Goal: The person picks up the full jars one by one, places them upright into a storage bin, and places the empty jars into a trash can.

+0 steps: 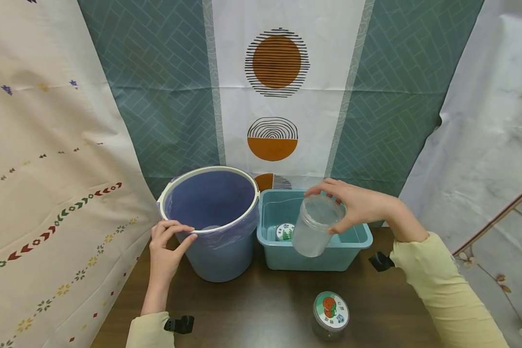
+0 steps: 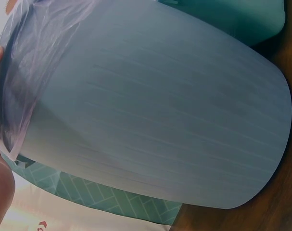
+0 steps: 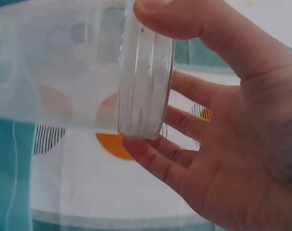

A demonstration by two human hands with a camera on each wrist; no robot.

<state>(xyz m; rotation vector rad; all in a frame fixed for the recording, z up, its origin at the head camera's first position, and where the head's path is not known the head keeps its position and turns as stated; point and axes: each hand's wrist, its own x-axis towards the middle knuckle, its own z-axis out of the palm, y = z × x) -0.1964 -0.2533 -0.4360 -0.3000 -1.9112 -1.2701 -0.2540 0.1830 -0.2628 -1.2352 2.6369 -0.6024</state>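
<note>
My right hand (image 1: 365, 208) grips a clear plastic jar (image 1: 311, 237) round its threaded mouth, thumb on one side and fingers on the other. The jar has no lid on and hangs slightly tilted over the front of a teal basin (image 1: 287, 258). In the right wrist view the jar (image 3: 59, 72) looks see-through, with nothing visible inside. My left hand (image 1: 166, 246) pinches the near rim of a blue-grey trash bin (image 1: 222, 263) between thumb and fingers. A thin purplish bag (image 2: 44, 62) lines the bin and folds over its rim.
Inside the basin lies a round white lid (image 1: 284, 232) with a green print. A lidded jar (image 1: 330, 314) with a tomato picture stands on the dark wooden table (image 1: 252, 309) in front. Patterned cloths (image 1: 169, 87) hang behind and at both sides.
</note>
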